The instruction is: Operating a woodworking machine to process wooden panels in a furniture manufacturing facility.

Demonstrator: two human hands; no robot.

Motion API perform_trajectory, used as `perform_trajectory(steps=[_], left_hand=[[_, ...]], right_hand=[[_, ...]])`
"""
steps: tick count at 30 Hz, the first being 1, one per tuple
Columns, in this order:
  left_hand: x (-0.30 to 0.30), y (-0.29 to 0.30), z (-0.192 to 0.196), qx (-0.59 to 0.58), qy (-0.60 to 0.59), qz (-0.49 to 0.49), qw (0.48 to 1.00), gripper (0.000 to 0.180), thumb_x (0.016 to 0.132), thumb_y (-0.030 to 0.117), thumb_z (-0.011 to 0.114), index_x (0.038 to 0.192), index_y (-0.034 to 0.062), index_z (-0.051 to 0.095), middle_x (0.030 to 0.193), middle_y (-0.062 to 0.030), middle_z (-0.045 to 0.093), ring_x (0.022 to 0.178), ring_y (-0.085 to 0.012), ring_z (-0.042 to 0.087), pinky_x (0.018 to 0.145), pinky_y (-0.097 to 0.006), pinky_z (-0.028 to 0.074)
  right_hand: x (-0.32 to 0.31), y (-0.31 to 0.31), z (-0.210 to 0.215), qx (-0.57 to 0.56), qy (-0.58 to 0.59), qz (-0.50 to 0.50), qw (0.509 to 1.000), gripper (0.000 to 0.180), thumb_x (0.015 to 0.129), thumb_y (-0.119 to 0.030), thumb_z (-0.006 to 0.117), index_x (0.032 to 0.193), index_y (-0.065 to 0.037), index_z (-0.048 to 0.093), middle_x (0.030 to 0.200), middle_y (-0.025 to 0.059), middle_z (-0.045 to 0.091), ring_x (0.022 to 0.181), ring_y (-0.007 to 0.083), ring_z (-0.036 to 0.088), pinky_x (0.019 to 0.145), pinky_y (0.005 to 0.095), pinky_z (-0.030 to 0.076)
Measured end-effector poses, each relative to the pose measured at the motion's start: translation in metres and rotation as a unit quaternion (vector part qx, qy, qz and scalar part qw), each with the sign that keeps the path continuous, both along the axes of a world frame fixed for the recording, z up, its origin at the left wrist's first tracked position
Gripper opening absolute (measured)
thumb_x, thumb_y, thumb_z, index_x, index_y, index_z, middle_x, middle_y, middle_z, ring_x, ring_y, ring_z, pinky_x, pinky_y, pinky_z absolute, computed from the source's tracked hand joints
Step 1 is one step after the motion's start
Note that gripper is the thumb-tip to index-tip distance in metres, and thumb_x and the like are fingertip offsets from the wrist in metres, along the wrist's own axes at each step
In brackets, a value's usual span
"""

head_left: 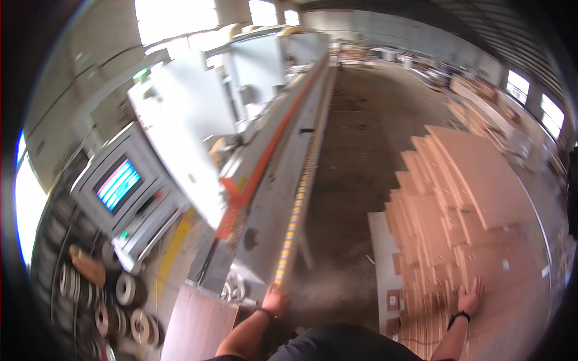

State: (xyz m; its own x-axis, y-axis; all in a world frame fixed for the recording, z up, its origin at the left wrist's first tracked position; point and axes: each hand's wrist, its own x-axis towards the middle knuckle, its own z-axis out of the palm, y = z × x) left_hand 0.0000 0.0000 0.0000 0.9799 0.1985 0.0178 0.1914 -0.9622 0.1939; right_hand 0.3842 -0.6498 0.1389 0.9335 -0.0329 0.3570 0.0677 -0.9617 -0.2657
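Right side first: the fingers [478,285] of the right hand [469,300] were spread, thumb apart, laid on the face of the stacked brown boards [495,185] and closed around nothing! Over on the left, the left hand [276,301] was down at the near end of the yellow-dotted strip [293,220], fingers bent and smeared by blur; whether they gripped or merely touched, you couldn't tell. Each wrist wore a dark band [459,318].

Out from there, the boards leaned in an uneven, stepped pile at the person's right, a pale panel [384,259] upright along the pile's left edge. On the other flank ran the long machine with its orange rail [274,144], a pale wood-grained surface [199,325] at its near end. Farther left, a lit screen [119,185] glowed above rolls of banding [144,328] sitting low down!
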Motion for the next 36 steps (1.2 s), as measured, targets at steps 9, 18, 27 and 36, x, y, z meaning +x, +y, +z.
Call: perform_trajectory(steps=[9, 18, 27, 36], left_hand=[[-0.067, 0.177, 0.172, -0.030, -0.166, 0.297, 0.940, 0.035, 0.079, 0.019, 0.073, 0.112, 0.0119, 0.069, 0.105, -0.0133, 0.069, 0.100, -0.0371, 0.065, 0.087, -0.047, 0.054], [-0.160, 0.385, 0.339, 0.172, -0.219, 0.534, 0.798, 0.049, 0.083, 0.020, 0.068, 0.129, 0.0096, 0.057, 0.146, -0.0102, 0.049, 0.115, -0.0373, 0.062, 0.095, -0.048, 0.054], [-0.191, 0.506, 0.388, 0.199, -0.149, 0.583, 0.773, 0.050, 0.084, 0.018, 0.061, 0.132, 0.0044, 0.058, 0.167, -0.0095, 0.027, 0.123, -0.0308, 0.063, 0.094, -0.043, 0.055], [-0.188, 0.554, 0.396, 0.209, -0.116, 0.612, 0.754, 0.050, 0.085, 0.023, 0.062, 0.131, 0.0039, 0.058, 0.167, -0.0058, 0.025, 0.117, -0.0334, 0.066, 0.089, -0.045, 0.058]], right_hand=[[0.020, -0.004, -0.037, -0.065, -0.047, -0.021, 0.997, 0.071, 0.090, -0.020, 0.073, 0.151, -0.001, 0.040, 0.160, 0.0170, 0.037, 0.149, 0.0358, 0.031, 0.123, 0.0450, 0.027], [0.006, -0.014, -0.109, -0.144, -0.029, -0.013, 0.989, 0.058, 0.096, -0.026, 0.064, 0.146, -0.003, 0.047, 0.148, 0.0178, 0.050, 0.136, 0.0364, 0.045, 0.112, 0.0451, 0.041], [-0.102, 0.057, -0.112, 0.036, 0.182, -0.071, 0.980, 0.046, 0.097, -0.027, 0.063, 0.134, -0.001, 0.055, 0.131, 0.0162, 0.058, 0.117, 0.0315, 0.051, 0.097, 0.0422, 0.043], [-0.179, 0.090, -0.118, 0.203, 0.303, -0.136, 0.921, 0.037, 0.098, -0.027, 0.063, 0.122, 0.000, 0.064, 0.114, 0.0146, 0.066, 0.098, 0.0266, 0.058, 0.082, 0.0393, 0.046]])
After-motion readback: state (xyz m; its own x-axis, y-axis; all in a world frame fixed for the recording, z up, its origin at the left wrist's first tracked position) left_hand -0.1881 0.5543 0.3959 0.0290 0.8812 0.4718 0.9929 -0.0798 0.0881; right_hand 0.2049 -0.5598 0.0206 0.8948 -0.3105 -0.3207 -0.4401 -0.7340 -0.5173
